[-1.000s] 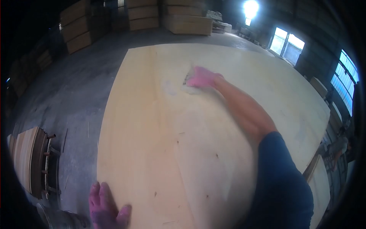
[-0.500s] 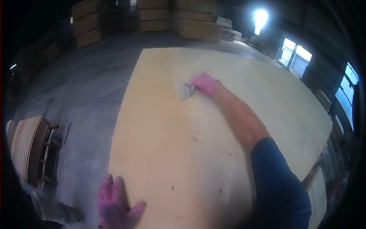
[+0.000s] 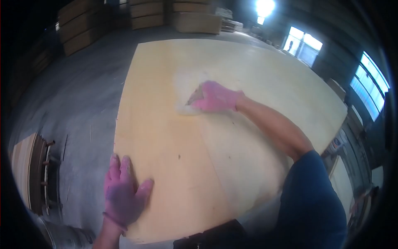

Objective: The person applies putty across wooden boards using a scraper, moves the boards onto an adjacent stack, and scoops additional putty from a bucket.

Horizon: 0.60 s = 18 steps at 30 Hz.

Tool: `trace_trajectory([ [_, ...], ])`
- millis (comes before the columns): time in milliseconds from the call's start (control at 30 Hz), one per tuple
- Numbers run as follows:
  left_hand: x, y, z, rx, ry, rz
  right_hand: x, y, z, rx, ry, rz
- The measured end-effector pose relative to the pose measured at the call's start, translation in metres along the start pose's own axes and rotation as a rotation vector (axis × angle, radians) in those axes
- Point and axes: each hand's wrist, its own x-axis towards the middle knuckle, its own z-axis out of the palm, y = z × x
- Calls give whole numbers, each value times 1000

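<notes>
A large pale plywood sheet (image 3: 161, 137) stretches out in front of me. My right hand (image 3: 217, 97), in a pink glove, grips a flat grey-brown scraper (image 3: 195, 96) against its surface; blur hides the tool's exact shape. Around the scraper lies a whitish smear (image 3: 184, 79), and the sheet looks paler to its right than to its left. My left hand (image 3: 124, 198), also in a pink glove, rests with fingers spread on the sheet's near left edge. Small dark knots (image 3: 179, 157) mark the wood.
Stacks of boards (image 3: 147, 15) stand at the back. Another stack on edge (image 3: 29, 170) is on the floor at left. Bright windows (image 3: 302, 45) line the right wall. A container (image 3: 336, 142) stands beyond the sheet's right edge, near further boards.
My view has shifted, so more of the sheet's near edge shows. The right hand has drawn nearer to me with the scraper, leaving a whitish smear. My left hand stays by the left edge.
</notes>
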Motion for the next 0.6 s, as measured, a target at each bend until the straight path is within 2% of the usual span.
trace_trajectory([
  [67,-9,-4,-7,-54,-38,68,-57,-55,-12,53,-40,84],
  [167,-28,-22,-6,-109,-9,200,-119,-102,-13,-106,-135,179],
  [267,-36,-31,5,-220,68,244,-135,-84,-3,-75,-11,107],
  [367,-37,-32,8,-249,66,227,-76,-40,15,-175,184,123],
  [467,-37,-34,10,-319,65,237,-65,-77,16,-18,129,175],
  [600,-38,-43,14,-252,97,373,-134,-129,-5,200,-73,81],
])
